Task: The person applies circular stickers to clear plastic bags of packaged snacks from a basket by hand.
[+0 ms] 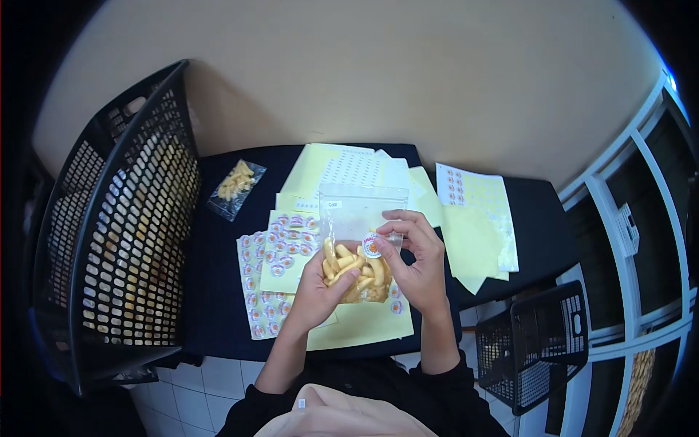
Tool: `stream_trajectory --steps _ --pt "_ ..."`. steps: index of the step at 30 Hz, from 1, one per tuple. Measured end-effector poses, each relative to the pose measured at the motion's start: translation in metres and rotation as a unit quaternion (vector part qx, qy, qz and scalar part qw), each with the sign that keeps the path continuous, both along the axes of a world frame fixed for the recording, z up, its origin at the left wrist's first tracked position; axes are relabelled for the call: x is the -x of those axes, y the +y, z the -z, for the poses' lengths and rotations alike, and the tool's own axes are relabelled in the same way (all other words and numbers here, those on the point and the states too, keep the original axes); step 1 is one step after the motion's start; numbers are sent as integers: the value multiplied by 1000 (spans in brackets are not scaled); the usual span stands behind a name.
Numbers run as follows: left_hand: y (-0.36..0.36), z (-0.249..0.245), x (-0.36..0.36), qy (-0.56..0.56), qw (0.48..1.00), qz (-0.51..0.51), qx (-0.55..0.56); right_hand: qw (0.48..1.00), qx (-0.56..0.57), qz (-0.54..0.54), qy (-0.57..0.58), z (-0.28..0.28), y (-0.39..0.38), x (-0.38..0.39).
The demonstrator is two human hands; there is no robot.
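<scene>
The left hand (pixel 313 293) is gripping the pouch (pixel 349 253) low, thumb clamped over the front; the pouch is hanging above the sheets (pixel 251 291), its snacks (pixel 341 260) gathering at the bottom. Steadying it this way is probably helping, though pulling the plastic flat behind the sticker (pixel 372 247) should keep creases out. The right hand (pixel 417 260) is pinching the sticker at its edge, thumb and finger together; squaring it first, then pressing from the middle outward, seems best, gently over the lumpy snacks.

At far left, the crate (pixel 138 240) is showing its load only through its mesh. The left fingertips are hiding behind the pouch, and the pouch's corner label (pixel 332 205) is reading too small. Whether the sticker is already adhering, I cannot tell; the right hand is partly covering it.
</scene>
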State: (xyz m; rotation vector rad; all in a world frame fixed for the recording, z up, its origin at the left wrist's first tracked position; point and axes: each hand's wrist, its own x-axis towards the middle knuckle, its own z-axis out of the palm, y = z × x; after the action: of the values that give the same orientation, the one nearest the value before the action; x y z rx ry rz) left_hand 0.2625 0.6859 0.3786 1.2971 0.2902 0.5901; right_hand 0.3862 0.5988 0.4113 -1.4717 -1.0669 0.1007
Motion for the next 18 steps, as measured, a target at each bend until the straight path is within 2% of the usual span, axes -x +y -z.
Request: stream_trajectory --steps 3,5,7,9,11,13,14,15,16,18 --pt "-9 6 -11 10 999 31 6 998 59 -8 5 12 -23 -16" --pt "-13 9 -18 22 999 46 -1 1000 5 13 5 19 -35 -25" --pt "-12 15 -25 26 999 7 -23 993 -53 59 89 21 -51 -38" --pt "-3 14 -28 7 1000 0 -24 990 3 116 85 24 -74 -53" --pt "5 12 -28 -24 998 -61 -3 984 40 145 96 55 -85 -64" --pt "9 12 -29 -31 997 -66 -4 971 135 192 36 92 -86 -66" --pt "9 11 -28 -23 997 -76 -13 936 274 219 -37 102 -84 -59" --pt "10 10 -28 -17 996 -88 -21 876 405 239 -109 113 -81 -50" --pt "11 11 -27 -15 996 -87 -27 911 318 249 -89 143 -78 -49" --pt "10 10 -27 -13 996 -89 -22 908 307 266 -103 132 -78 -44"
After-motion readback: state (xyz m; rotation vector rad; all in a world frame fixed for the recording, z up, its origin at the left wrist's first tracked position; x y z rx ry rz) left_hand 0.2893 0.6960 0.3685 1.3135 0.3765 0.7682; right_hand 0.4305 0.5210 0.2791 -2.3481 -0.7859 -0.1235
